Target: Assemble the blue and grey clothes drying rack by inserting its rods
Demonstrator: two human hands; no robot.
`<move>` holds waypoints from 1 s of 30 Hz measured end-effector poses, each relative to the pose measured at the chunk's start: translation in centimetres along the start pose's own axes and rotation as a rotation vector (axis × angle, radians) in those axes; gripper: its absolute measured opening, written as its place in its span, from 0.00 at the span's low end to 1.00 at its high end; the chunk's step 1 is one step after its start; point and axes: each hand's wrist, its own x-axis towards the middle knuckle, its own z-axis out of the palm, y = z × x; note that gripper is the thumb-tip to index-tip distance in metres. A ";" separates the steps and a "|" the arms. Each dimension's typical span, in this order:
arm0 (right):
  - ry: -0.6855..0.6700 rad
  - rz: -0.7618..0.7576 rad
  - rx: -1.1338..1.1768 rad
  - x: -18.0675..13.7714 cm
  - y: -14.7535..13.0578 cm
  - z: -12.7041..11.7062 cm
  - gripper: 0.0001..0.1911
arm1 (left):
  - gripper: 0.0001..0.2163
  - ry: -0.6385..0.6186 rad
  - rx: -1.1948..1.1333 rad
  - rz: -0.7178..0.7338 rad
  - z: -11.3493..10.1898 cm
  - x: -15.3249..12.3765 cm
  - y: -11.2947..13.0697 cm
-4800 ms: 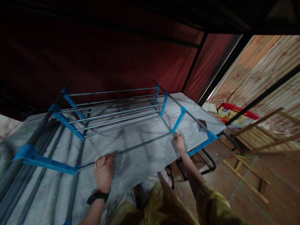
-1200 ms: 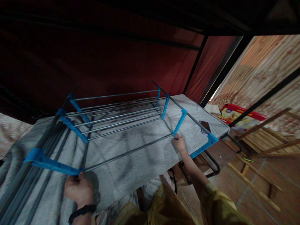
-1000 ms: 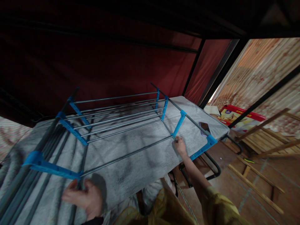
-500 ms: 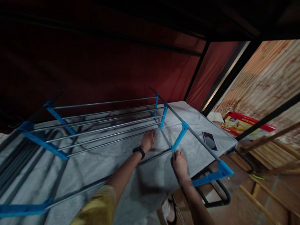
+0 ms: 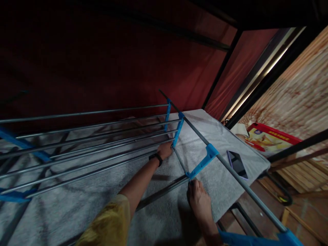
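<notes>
A rack of grey metal tubes joined by blue plastic brackets lies over a cloth-covered surface. My left hand, with a dark band on its wrist, is closed at the foot of a blue bracket, where a tube meets it; its fingertips are partly hidden. Just below the lower end of another blue bracket is my right hand, fingers curled together. Whatever lies within its fingers is hidden. A long tube slants down past it to a blue end piece.
A phone lies on the cloth at the right. Beyond it are a red and yellow box and wooden slats. A dark red sheet hangs behind, framed by black bars.
The view has moved closer and swung right, so the rack's left end leaves the picture. My left hand has shifted up to the bracket's foot. My right hand stays near the same bracket end.
</notes>
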 end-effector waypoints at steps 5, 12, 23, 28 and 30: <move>-0.021 -0.010 0.017 0.1 0.0 -0.1 0.12 | 0.26 -0.027 -0.078 -0.008 -0.4 0.2 -0.2; -0.045 0.058 0.059 0.4 -0.6 -0.4 0.12 | 0.27 -0.025 -0.120 -0.047 -0.7 0.0 0.1; -0.036 0.096 0.153 0.4 -0.7 -0.3 0.12 | 0.24 -0.003 -0.066 -0.037 0.1 0.3 -0.1; 0.002 0.063 0.076 0.2 -0.9 -0.3 0.12 | 0.28 -0.012 -0.012 -0.016 -0.1 -0.3 0.4; 0.017 0.053 0.030 0.1 -1.0 -0.4 0.11 | 0.31 -0.011 0.006 0.000 -0.4 -0.8 0.6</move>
